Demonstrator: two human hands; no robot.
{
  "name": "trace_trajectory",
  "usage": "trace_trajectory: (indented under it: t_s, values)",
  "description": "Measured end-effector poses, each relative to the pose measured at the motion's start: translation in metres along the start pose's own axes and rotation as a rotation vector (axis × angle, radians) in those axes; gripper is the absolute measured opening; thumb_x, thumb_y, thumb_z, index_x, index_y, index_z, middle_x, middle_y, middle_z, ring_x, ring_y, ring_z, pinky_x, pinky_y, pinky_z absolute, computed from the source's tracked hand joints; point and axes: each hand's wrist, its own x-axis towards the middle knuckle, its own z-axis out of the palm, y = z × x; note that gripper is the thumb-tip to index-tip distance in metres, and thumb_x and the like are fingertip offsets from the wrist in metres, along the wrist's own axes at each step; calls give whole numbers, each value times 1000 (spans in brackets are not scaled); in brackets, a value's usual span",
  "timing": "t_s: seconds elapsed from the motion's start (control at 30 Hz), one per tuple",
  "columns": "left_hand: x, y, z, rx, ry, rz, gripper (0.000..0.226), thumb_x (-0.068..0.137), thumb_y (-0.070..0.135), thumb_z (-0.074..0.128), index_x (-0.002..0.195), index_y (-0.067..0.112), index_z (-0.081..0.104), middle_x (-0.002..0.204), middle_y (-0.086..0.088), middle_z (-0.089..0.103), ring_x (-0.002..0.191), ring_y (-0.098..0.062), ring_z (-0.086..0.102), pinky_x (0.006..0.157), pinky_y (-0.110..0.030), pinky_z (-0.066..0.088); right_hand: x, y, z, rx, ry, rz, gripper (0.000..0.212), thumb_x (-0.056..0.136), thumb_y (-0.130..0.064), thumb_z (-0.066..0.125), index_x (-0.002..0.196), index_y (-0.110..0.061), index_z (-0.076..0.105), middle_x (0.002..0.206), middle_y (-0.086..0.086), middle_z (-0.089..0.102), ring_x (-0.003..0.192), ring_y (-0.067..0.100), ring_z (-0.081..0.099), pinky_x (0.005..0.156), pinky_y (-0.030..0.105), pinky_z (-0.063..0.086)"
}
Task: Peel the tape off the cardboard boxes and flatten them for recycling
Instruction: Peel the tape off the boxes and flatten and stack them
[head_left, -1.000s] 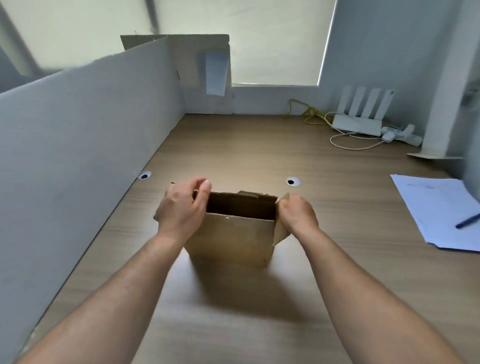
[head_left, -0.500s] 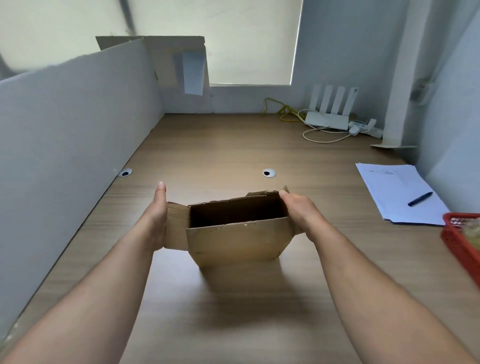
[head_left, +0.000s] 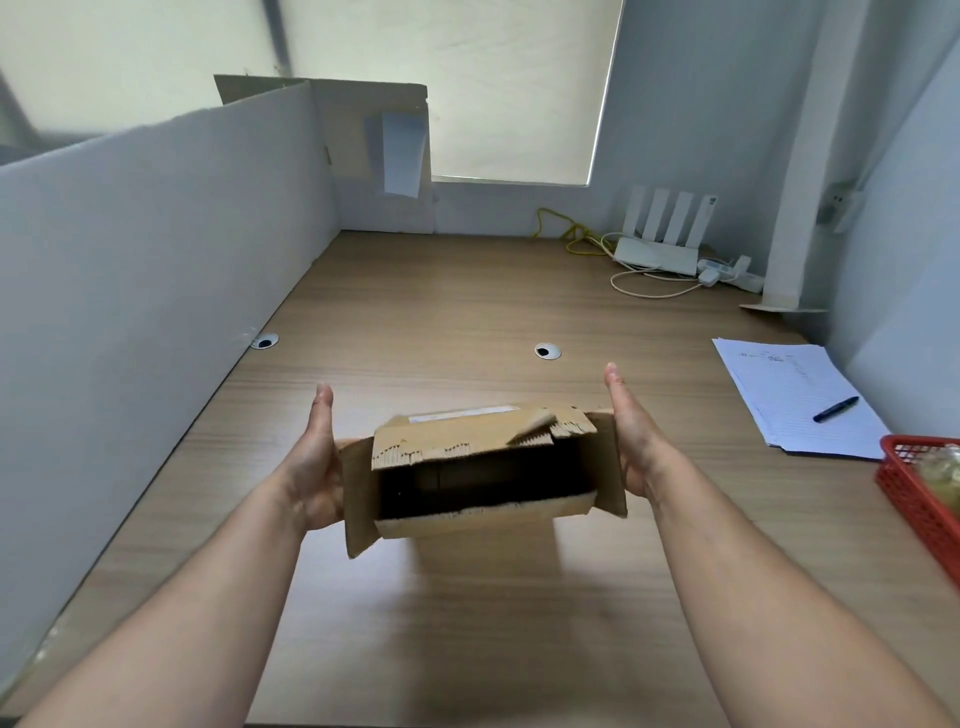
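Observation:
A small brown cardboard box is held above the wooden desk, tipped so its open end faces me and its dark inside shows. Its flaps are torn and ragged, and a pale strip of tape or label runs along its far top edge. My left hand presses flat against the box's left side flap, fingers straight. My right hand presses flat against the right side flap in the same way. The box hangs between the two palms.
A grey partition walls the desk's left side. Sheets of paper with a pen lie at the right, and a red basket sits at the right edge. A white router with cables stands at the back.
The box has been lifted off the desk and tipped toward me. Both hands went from gripping its upper flaps to pressing flat on its sides.

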Motion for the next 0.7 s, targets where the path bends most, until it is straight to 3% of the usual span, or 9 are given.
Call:
trace_trajectory:
  t_s: [0.1,0.2,0.33,0.4,0.5,0.6,0.7]
  values:
    - [-1,0,-4,-73,-40,51,109,64,94,37,116,2,60,106,-21,64,89,-33,62,77,-43,49,-4,0,6,12,-10,-14,79,84,-77,33,94,-4,62,51,3,61,40,15,57,38,17,39]
    - [-5,3,4,-71,25,174,88,76,86,34,106,7,59,97,-16,62,82,-29,60,71,-41,48,-5,0,11,80,25,-103,70,88,-71,33,86,-5,59,55,5,61,47,15,58,49,25,42]
    - [-6,10,2,-134,116,242,85,75,88,30,95,9,54,87,-6,56,85,-21,54,70,-43,47,-6,1,16,120,38,-70,76,84,-77,30,73,-8,59,74,7,61,73,22,57,65,35,46]
    - [-4,13,0,-131,143,261,87,71,91,31,98,11,54,82,-5,53,87,-21,53,75,-49,49,-7,-1,19,115,59,-59,73,83,-78,32,78,-9,57,72,5,57,75,22,56,68,39,49]
    - [-7,17,2,-47,151,310,83,75,88,32,93,12,59,70,-2,55,81,-19,54,71,-43,47,-7,-3,24,102,40,-69,65,85,-75,36,79,-13,56,60,0,52,68,18,54,75,44,50]
    - [-11,18,10,8,130,373,57,88,69,42,84,16,62,58,4,58,73,-15,53,64,-33,43,-9,-5,32,37,-12,-117,44,89,-57,51,88,-15,62,67,-1,57,70,16,54,75,40,50]
    - [-12,17,10,4,103,417,41,93,56,47,78,21,62,63,5,55,69,-13,49,58,-28,40,-8,-5,39,47,-20,-176,24,90,-34,60,104,-15,63,82,1,59,71,15,55,64,32,50]
